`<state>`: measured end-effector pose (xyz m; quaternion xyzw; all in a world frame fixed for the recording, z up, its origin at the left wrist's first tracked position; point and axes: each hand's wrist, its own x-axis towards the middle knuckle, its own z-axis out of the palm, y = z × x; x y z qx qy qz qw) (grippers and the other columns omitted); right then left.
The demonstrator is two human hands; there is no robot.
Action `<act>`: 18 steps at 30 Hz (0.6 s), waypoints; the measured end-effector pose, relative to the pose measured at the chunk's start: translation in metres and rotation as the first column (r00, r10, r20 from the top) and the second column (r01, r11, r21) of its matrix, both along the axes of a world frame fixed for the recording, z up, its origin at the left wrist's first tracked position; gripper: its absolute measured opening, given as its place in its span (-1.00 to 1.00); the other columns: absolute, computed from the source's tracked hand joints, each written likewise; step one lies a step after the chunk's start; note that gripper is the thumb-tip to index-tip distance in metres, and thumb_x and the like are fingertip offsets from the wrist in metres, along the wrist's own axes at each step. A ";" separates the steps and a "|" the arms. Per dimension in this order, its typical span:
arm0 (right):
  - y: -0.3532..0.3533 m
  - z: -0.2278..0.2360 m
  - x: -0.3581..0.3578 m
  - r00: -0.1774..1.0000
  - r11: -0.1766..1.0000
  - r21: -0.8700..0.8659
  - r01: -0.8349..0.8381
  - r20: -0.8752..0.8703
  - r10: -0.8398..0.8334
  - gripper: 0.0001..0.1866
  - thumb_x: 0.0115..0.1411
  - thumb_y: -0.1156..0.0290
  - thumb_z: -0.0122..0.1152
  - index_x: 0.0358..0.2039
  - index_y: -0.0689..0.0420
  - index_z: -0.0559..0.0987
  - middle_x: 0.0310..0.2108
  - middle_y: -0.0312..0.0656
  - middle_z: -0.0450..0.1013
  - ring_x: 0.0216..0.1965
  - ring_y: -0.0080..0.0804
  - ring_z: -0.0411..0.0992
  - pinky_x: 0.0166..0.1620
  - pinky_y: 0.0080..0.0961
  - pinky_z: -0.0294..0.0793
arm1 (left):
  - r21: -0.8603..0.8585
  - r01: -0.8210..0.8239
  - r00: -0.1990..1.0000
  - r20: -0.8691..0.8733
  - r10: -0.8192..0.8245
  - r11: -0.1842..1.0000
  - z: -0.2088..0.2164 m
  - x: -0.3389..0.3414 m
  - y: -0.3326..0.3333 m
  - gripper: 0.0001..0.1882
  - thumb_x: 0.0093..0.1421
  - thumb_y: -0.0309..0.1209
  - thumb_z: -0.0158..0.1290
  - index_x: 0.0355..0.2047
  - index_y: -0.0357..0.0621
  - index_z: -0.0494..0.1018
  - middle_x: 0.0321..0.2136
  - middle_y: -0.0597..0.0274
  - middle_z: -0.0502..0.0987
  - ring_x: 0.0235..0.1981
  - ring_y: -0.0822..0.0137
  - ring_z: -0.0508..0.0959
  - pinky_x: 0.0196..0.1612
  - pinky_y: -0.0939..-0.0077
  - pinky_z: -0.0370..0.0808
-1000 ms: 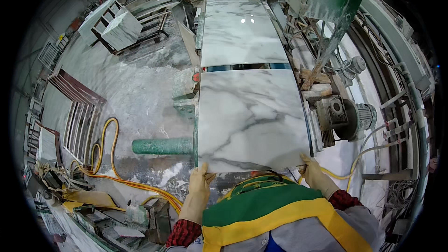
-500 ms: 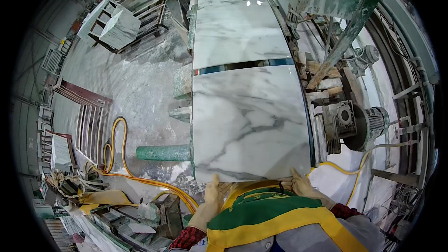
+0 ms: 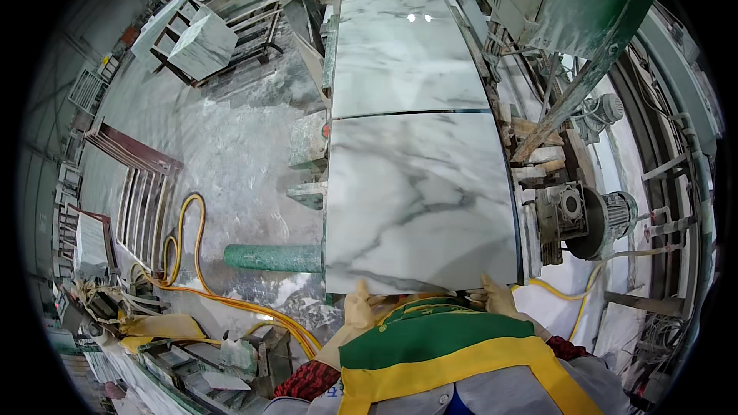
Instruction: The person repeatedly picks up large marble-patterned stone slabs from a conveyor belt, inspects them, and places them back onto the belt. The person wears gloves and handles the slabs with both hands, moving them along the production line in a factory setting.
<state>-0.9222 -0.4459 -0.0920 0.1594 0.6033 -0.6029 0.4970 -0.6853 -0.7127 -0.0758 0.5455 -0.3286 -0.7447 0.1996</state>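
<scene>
A white marble slab [image 3: 415, 192] with grey veins lies flat on a long bench, its near edge by my body. My left hand [image 3: 359, 309] grips that edge near its left corner, thumb on top and fingers mostly hidden below. Close to the right corner, my right hand [image 3: 496, 297] holds the same edge in a similar way. Beyond it lies a second veined marble slab [image 3: 411, 54], separated from the near one by a thin dark gap. My green and yellow apron [image 3: 438, 346] touches or nearly touches the near edge.
A motor [image 3: 615, 215] with a gearbox stands right of the bench. Green machinery [image 3: 592, 8] rises at the far right. On the left, a green pipe [image 3: 273, 258] juts out, a yellow hose [image 3: 254, 303] loops over the floor, and a slatted rack [image 3: 146, 211] stands farther off.
The near slab has slid away from me, with both hands still on its edge. The wide gap before the far slab has shrunk to a thin line. My view has shifted slightly.
</scene>
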 end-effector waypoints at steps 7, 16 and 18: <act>-0.011 -0.001 0.001 1.000 0.999 0.035 0.022 -0.020 -0.021 -0.39 0.52 -0.06 0.31 0.22 0.28 0.61 0.01 -0.04 0.66 -0.08 -0.29 0.66 -0.14 -0.40 0.67 | -0.028 0.097 0.994 0.048 -0.095 0.995 -0.014 0.006 -0.011 -0.14 0.56 0.13 0.06 0.02 -0.79 0.50 -0.09 -0.45 0.68 -0.03 -0.12 0.78 -0.05 0.03 0.80; -0.007 -0.049 0.002 0.976 0.973 -0.088 0.212 -0.032 -0.215 -0.41 0.48 -0.06 0.37 0.20 0.22 0.60 -0.22 -0.07 0.66 -0.34 -0.34 0.64 -0.31 -0.40 0.62 | 0.128 0.154 0.973 0.153 -0.173 0.980 -0.018 -0.002 -0.023 -0.08 0.54 0.22 0.01 0.08 -0.73 0.54 -0.01 -0.38 0.72 -0.05 -0.09 0.77 -0.07 0.12 0.78; -0.012 -0.047 -0.003 0.970 0.969 -0.032 0.244 0.006 -0.244 -0.46 0.49 0.09 0.36 0.25 0.26 0.57 -0.14 -0.04 0.67 -0.36 -0.28 0.67 -0.32 -0.40 0.66 | 0.142 0.245 0.944 0.189 -0.269 0.959 -0.027 0.004 -0.029 -0.06 0.55 0.28 -0.10 0.07 -0.64 0.60 -0.02 -0.33 0.74 -0.06 -0.03 0.77 -0.09 0.17 0.75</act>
